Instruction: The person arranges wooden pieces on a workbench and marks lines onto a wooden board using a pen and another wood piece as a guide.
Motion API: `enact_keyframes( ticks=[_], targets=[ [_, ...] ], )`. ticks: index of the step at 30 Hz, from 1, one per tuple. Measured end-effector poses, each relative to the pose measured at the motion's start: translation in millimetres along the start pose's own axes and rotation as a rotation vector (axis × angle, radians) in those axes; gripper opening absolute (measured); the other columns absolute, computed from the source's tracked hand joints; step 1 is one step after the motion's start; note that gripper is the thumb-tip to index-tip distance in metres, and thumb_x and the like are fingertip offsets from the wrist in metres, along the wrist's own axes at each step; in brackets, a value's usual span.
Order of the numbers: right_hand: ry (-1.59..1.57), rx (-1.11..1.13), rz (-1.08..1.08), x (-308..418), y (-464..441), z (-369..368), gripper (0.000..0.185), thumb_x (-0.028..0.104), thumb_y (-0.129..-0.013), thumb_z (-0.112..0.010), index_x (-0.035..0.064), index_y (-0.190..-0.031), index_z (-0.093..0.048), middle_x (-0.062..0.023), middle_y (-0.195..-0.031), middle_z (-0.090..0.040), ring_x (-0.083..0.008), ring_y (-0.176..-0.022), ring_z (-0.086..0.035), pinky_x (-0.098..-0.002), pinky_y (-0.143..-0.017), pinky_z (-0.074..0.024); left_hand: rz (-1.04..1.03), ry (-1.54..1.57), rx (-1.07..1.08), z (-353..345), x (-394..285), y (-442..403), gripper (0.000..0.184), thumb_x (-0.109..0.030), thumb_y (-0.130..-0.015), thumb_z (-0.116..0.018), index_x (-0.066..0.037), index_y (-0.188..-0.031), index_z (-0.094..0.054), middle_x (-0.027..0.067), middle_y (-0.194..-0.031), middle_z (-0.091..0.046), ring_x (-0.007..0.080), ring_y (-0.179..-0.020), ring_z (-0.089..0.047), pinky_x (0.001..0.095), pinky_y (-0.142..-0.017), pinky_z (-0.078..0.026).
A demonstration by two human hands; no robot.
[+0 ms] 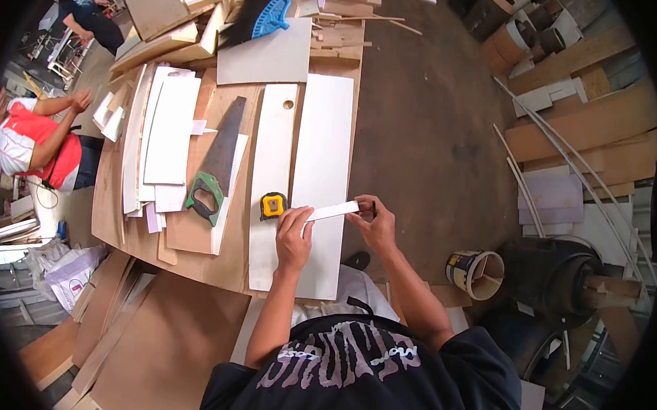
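Between my two hands is a short, narrow white strip (333,212), tilted slightly up toward the right. My left hand (294,234) pinches its left end, over the white boards. The right hand (374,224) grips the other end, just past the table's right edge; a small dark thing shows at its fingers, too small to name. A yellow and black tape measure (273,205) lies beside my left hand on a long white board (273,151) with a round hole near its far end. A wider white board (324,139) lies to its right.
A green-handled handsaw (218,163) and stacked white panels (172,128) lie on the table's left. A blue brush (271,15) sits at the far end among wood offcuts. One person (42,141) stands at left. A bucket (475,274) and leaning boards are at right.
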State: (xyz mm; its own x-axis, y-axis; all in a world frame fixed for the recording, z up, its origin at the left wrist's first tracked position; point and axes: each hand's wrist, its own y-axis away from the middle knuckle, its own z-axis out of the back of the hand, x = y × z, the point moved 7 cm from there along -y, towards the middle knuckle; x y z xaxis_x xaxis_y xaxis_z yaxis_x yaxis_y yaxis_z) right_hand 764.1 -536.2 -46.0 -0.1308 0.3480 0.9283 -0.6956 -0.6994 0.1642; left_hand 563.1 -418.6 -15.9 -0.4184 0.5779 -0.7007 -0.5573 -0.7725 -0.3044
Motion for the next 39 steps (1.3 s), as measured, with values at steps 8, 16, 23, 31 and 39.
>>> enact_keyframes(
  ticks=[8, 16, 23, 31, 39],
  targets=[
    [0.258, -0.109, 0.203, 17, -62, 9, 0.039, 0.011, -0.081, -0.095, 0.0022, -0.110, -0.071, -0.0070, -0.095, -0.076, -0.0151, -0.082, -0.072, -0.0317, -0.076, -0.0574, -0.021, 0.037, -0.067, -45, 23, -80, 0.036, 0.006, -0.087, -0.078, -0.004, -0.122, -0.075, 0.0136, -0.134, -0.067, 0.0348, -0.127, -0.065, 0.0446, -0.109, -0.055],
    [0.168, -0.193, 0.100, -9, -198, -20, 0.041, 0.015, -0.079, -0.097, 0.0025, -0.109, -0.073, -0.0097, -0.094, -0.074, -0.0180, -0.079, -0.068, -0.0325, -0.076, -0.0565, 0.177, 0.096, -0.156, -115, 90, -184, 0.039, 0.003, -0.088, -0.081, -0.004, -0.125, -0.073, 0.0169, -0.136, -0.063, 0.0370, -0.124, -0.067, 0.0443, -0.105, -0.056],
    [0.246, -0.224, 0.248, -27, -327, -39, 0.042, 0.016, -0.079, -0.096, 0.0034, -0.111, -0.072, -0.0091, -0.102, -0.073, -0.0218, -0.081, -0.071, -0.0363, -0.076, -0.0574, 0.127, 0.036, -0.179, -179, 143, -277, 0.037, -0.003, -0.090, -0.075, -0.003, -0.127, -0.072, 0.0197, -0.144, -0.062, 0.0403, -0.132, -0.062, 0.0469, -0.110, -0.053],
    [0.128, -0.253, 0.211, -57, -392, -44, 0.042, 0.015, -0.080, -0.097, 0.0040, -0.111, -0.071, -0.0034, -0.087, -0.066, -0.0136, -0.070, -0.058, -0.0309, -0.066, -0.0526, 0.242, 0.123, -0.209, -208, 152, -325, 0.036, 0.002, -0.096, -0.067, -0.007, -0.130, -0.072, 0.0107, -0.149, -0.062, 0.0300, -0.134, -0.063, 0.0385, -0.094, -0.064],
    [0.119, -0.185, 0.164, -55, -396, -43, 0.040, 0.010, -0.083, -0.094, 0.0009, -0.114, -0.070, -0.0025, -0.082, -0.064, -0.0106, -0.071, -0.057, -0.0281, -0.068, -0.0517, 0.238, 0.096, -0.186, -207, 152, -329, 0.038, 0.003, -0.097, -0.065, -0.007, -0.133, -0.071, 0.0097, -0.150, -0.061, 0.0291, -0.134, -0.063, 0.0348, -0.088, -0.066]
  ],
)
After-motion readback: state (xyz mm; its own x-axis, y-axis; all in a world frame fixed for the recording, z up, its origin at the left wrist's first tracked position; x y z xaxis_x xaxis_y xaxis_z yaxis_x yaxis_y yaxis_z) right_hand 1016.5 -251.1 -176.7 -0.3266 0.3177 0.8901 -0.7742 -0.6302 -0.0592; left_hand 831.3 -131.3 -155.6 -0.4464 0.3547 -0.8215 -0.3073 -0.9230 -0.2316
